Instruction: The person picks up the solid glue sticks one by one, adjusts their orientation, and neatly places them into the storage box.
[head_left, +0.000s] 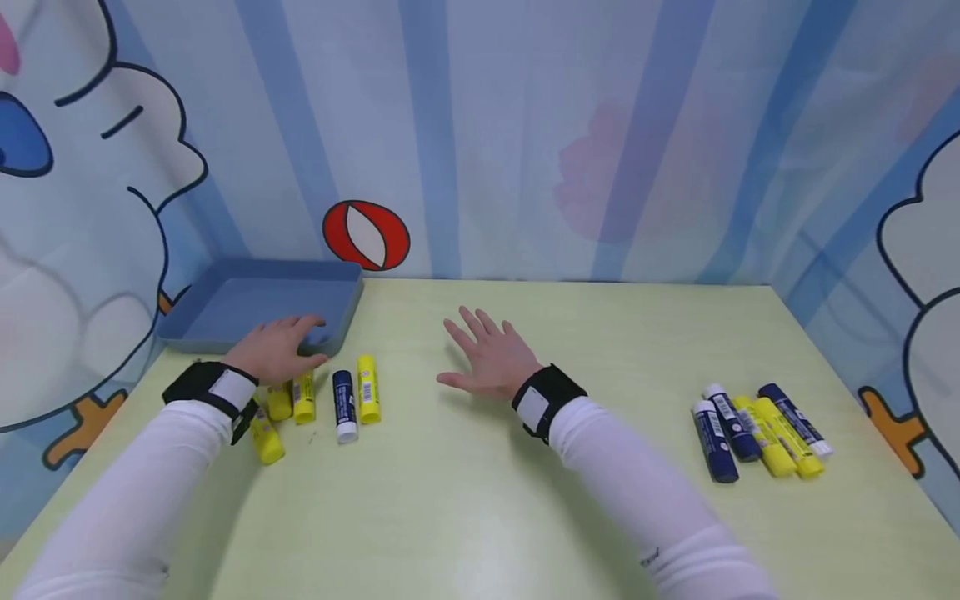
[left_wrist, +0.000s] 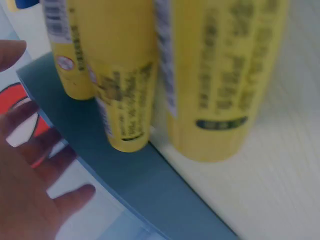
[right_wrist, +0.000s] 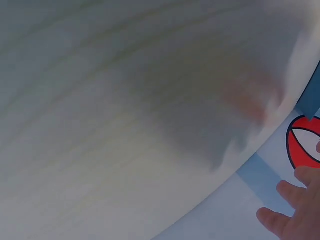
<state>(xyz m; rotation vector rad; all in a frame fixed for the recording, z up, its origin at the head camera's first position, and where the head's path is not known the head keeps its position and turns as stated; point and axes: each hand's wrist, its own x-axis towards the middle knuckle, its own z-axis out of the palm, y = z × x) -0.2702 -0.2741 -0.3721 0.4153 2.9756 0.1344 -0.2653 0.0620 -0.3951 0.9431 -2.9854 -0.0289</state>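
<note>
Potentially, with left hand [head_left: 277, 348] and right hand [head_left: 491, 358] spread, yellow glue sticks [head_left: 303, 402] could be rolled if brushed by the left wristband [head_left: 197, 380].

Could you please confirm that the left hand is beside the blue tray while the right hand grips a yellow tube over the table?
Not quite: the right hand grips nothing. The head view shows it empty, with its fingers spread over the table. The left hand is indeed beside the blue tray.
</note>
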